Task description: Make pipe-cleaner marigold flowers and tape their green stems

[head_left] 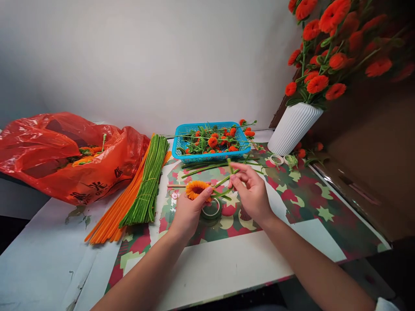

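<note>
My left hand (188,211) is closed on an orange fuzzy flower (194,189), thumb across its right edge. Green fuzzy stems (222,194) reach out from the flower toward the right. My right hand (251,190) pinches a green stem (230,166) between thumb and fingers, its tip pointing up. Just below the flower lies a roll of green tape (210,208). More green stems (207,167) rest on the patterned cover behind my hands.
A blue basket (210,157) holds orange flowers and greenery. Left are a red plastic bag (110,172), green stems (145,185) and orange stems (110,220). At right stands a white vase (293,127) of orange flowers, near a white tape roll (276,160).
</note>
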Demonstrator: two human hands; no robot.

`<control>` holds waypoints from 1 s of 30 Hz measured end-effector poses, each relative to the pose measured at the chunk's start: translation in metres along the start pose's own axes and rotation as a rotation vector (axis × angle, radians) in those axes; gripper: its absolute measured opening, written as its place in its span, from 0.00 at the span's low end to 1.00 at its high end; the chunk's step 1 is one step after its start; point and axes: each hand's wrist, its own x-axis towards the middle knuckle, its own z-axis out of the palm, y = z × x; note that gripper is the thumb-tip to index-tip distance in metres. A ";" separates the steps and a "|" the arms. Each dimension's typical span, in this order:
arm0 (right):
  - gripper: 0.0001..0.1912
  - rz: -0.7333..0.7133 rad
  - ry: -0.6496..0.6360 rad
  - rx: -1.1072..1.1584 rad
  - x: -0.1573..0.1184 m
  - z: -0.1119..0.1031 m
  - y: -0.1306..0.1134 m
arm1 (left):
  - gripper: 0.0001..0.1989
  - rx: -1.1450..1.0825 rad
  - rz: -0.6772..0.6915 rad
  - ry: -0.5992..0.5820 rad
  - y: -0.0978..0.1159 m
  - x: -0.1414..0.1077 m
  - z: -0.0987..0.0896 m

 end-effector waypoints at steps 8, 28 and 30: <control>0.17 -0.119 -0.171 -0.229 -0.002 -0.009 -0.008 | 0.17 -0.066 -0.008 0.013 0.004 0.001 -0.001; 0.09 -0.353 -0.312 -0.484 0.000 -0.011 -0.006 | 0.14 -0.018 0.089 0.071 0.003 0.000 -0.005; 0.09 -0.356 -0.292 -0.483 -0.001 -0.009 -0.005 | 0.14 -0.006 0.097 0.064 0.002 0.000 -0.005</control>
